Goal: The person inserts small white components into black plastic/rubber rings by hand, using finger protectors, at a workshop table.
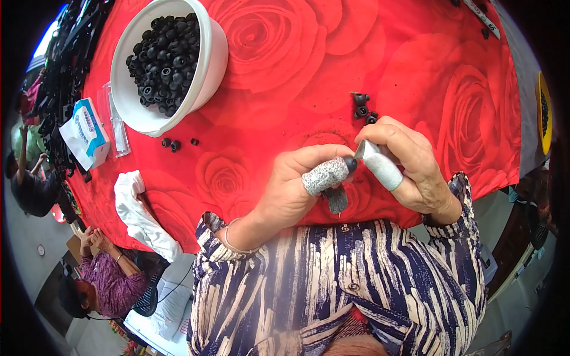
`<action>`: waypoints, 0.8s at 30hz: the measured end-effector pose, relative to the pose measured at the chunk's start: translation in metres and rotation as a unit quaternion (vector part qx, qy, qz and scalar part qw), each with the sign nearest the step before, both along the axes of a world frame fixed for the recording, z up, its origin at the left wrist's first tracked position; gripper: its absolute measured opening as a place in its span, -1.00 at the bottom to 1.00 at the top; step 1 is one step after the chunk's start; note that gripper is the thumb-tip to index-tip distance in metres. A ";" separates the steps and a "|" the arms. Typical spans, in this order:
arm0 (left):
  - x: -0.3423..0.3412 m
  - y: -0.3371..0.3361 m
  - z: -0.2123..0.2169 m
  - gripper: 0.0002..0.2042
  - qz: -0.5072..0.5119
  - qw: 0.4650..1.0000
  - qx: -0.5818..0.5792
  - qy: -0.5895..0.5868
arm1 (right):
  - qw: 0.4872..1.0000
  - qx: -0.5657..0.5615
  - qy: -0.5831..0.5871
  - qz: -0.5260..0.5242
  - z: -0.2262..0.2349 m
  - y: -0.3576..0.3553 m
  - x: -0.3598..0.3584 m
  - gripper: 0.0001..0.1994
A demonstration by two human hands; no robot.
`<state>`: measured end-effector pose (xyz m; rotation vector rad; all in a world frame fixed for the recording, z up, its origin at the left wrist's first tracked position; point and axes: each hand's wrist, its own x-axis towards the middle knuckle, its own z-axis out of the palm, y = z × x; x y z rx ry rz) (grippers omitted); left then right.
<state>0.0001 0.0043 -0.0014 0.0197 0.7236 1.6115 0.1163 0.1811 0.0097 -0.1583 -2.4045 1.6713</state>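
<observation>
My left hand (291, 178) pinches a small round black part (351, 164), likely rubber, at its fingertips. A speckled grey wrap (325, 175) covers one of its fingers, and a dark grey strip (337, 200) hangs below. Close against that part, my right hand (415, 169) grips a thin silvery blade-like piece (366, 148); its exact kind is partly hidden by the fingers. A pale wrap (383, 171) surrounds one right finger. Just beyond the right hand, several small black parts (361, 110) lie on the red tablecloth (267, 113).
A white bowl (214, 65) full of black parts stands at the far left, with a few loose black parts (171, 144) near it. Left of these are a blue-and-white box (89, 133) and a white cloth (142, 216). People (116, 279) sit at left. A yellow tray (542, 113) is at far right.
</observation>
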 end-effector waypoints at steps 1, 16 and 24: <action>0.000 0.000 0.000 -0.72 0.002 1.000 0.000 0.001 | 1.000 0.009 0.008 0.004 0.000 0.000 0.000 -0.77; 0.002 0.000 -0.004 -0.72 0.015 1.000 0.002 -0.022 | 1.000 0.022 0.013 0.006 0.000 0.000 -0.001 -0.80; 0.002 0.000 -0.007 -0.72 0.016 1.000 0.007 -0.020 | 1.000 0.014 0.001 0.005 -0.001 -0.001 0.000 -0.80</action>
